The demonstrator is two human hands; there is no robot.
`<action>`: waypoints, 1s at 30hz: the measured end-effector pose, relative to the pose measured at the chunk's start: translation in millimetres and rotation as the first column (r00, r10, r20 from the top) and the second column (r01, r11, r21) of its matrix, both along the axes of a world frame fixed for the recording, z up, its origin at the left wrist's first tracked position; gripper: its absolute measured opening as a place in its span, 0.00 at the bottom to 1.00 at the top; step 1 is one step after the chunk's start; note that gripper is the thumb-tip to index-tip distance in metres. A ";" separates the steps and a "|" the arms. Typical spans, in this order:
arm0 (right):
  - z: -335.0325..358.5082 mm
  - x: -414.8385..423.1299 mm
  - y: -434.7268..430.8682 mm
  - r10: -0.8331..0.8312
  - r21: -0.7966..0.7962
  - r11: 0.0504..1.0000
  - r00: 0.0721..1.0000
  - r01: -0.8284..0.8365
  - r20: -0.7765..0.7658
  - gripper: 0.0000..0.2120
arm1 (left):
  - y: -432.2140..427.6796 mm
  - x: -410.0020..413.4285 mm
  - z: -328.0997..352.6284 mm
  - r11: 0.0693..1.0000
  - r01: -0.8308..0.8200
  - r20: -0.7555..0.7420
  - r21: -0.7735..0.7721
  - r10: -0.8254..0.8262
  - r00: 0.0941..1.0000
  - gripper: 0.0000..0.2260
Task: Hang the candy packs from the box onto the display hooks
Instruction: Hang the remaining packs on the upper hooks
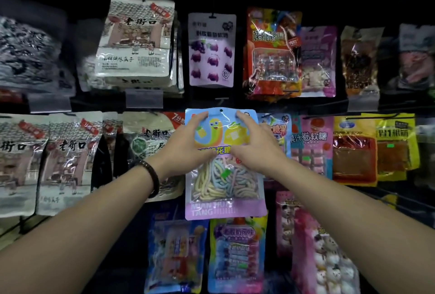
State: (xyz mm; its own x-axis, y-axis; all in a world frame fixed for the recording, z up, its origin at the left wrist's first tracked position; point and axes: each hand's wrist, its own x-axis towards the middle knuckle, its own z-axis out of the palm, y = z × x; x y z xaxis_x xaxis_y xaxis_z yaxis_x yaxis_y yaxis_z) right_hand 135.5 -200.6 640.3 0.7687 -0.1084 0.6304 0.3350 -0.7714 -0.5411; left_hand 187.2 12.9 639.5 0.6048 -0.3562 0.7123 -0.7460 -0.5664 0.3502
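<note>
- Candy pack [226,182] in the middle of the view, upright and facing out, with a blue top, a clear window of pastel candy ropes and a lilac band at the bottom.
- Small hanging hole at the pack's 12 o'clock edge shows as a dark dot; whether a hook passes through it cannot be told.
- Left hand [187,142] holds the pack at its 10 o'clock part, forefinger up towards the top corner, thumb laid across the front; the other fingers are hidden.
- Right hand [255,146] holds it at the 2 o'clock part in the same way, forefinger near the top edge, thumb on the front.
- Both thumbs nearly meet over the printed band, so the two hands are close together, both clamped on the pack.
- Dark bead bracelet [150,179] sits on the left wrist.
- Purple grape sweets [211,50] hang at 12 o'clock from the pack.
- Red and orange pack [273,52] hangs at 1 o'clock.
- Pink sweets pack [310,146] hangs at 3 o'clock, just beside the right hand.
- Seed bags [70,159] hang in a row at 9 o'clock.
- Blue and purple pack [237,255] hangs at 6 o'clock, its top tucked behind the held pack's lower edge.
- Pink marshmallow pack [326,259] hangs at 5 o'clock.
</note>
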 end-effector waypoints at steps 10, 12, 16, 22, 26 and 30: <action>-0.7 2.6 -2.6 -0.056 -0.033 0.998 0.997 0.055 -0.057 0.41 | -5.9 -2.9 -3.2 0.999 -0.046 -0.124 -0.006 0.045 0.991 0.40; 1.0 8.4 -2.6 -0.060 -0.020 0.998 0.993 0.059 -0.105 0.42 | -8.1 0.8 -1.5 0.996 -0.091 -0.114 0.021 0.093 0.989 0.42; 1.3 22.3 3.9 -0.126 -0.097 0.989 0.975 0.109 -0.182 0.45 | -11.6 19.0 1.4 0.972 -0.171 -0.208 0.160 0.202 0.957 0.51; -7.2 14.8 9.8 -0.232 -0.250 0.950 0.959 0.188 -0.163 0.46 | -14.8 11.3 0.2 0.935 -0.279 -0.265 0.217 0.331 0.905 0.50; -45.0 -12.4 3.8 -0.234 -0.280 0.934 0.972 0.220 -0.019 0.42 | -8.4 -25.9 -28.3 0.929 -0.326 -0.108 0.174 0.347 0.932 0.41; -127.2 -50.5 -8.9 -0.085 -0.201 0.973 0.985 0.114 0.150 0.21 | 5.2 -73.9 -96.6 0.964 -0.246 0.124 0.097 0.233 0.965 0.23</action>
State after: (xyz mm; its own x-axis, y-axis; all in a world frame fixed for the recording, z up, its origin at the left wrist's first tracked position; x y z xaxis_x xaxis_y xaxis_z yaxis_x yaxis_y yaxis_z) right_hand 85.0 -209.4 513.0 0.6633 -0.0349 0.7475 0.3118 -0.8952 -0.3185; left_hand 113.3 18.1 542.9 0.6021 -0.2910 0.7435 -0.6142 -0.7638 0.1985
